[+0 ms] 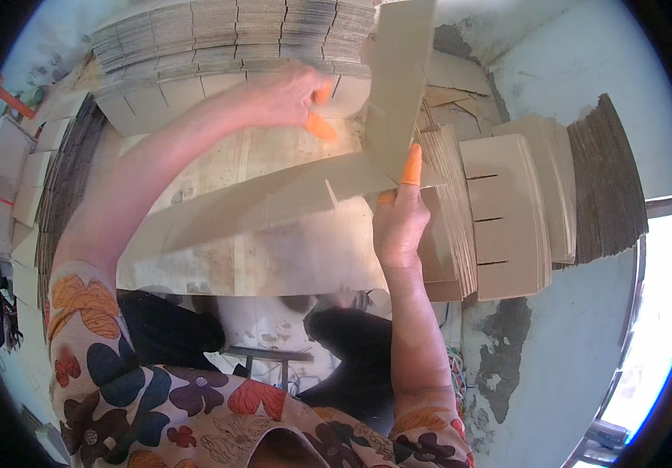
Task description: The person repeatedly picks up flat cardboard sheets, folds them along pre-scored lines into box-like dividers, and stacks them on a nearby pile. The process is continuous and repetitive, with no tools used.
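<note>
My right hand [403, 226] grips two cardboard strips where they cross, its orange-covered thumb on top. One long strip [250, 201] reaches left over the table and has a narrow slit partway along it. The other strip [400, 86] points away from me, up past the back stack. My left hand [293, 95] is raised near the front of that stack, apart from the strips. Its orange-covered thumb and a covered finger stand apart with nothing visible between them; the other fingers are curled and partly hidden.
Tall stacks of slotted cardboard [219, 47] line the back of the wooden table [297, 273]. More slotted pieces [503, 210] fan out at the right beside a stained wall [593, 140]. Further cardboard stacks [70, 171] stand at the left. A metal-framed stool [269, 355] shows below the table edge.
</note>
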{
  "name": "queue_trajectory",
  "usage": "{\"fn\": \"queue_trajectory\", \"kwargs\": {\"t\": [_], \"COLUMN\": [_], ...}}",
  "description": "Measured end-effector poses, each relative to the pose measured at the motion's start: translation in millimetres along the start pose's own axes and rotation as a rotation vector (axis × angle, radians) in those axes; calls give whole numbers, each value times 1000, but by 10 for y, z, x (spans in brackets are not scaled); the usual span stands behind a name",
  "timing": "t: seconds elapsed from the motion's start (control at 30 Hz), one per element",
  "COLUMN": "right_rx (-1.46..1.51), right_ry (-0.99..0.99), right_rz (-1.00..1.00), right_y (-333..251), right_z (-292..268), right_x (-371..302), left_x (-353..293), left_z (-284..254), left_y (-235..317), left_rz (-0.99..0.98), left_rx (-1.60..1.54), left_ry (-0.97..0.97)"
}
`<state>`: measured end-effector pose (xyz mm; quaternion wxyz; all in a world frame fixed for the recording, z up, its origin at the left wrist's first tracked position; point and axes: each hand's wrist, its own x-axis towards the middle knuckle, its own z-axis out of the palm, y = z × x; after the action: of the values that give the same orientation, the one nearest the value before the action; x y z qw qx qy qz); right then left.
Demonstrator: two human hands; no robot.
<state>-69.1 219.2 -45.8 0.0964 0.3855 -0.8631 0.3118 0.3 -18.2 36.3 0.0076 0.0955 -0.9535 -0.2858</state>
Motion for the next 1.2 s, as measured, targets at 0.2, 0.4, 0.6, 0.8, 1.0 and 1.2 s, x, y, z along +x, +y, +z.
{"fn": "queue_trajectory", "kwargs": {"t": [0.2,0.4,0.6,0.8,1.0,1.2], "right_rx": [147,151,152,138,157,149], "right_ry": [-44,0,14,21,-11,-15], "right_rz": [101,50,19,10,28,25], "right_y": [-113,-179,-143,-173,-194,-162], "right_z": [-4,-29,-39,-54,-93,-73], "right_x": [51,84,84,66,63,54], "left_x": [696,855,689,587,670,614], "left_z": [509,716,668,548,610,659], "left_y": [-876,-1082,-1051,-858,-1158,-1040], "left_rz": [-32,21,171,-9,274,98], "left_rx": [478,562,453,378,500,563], "left_ry": [404,536,548,365,584,430]}}
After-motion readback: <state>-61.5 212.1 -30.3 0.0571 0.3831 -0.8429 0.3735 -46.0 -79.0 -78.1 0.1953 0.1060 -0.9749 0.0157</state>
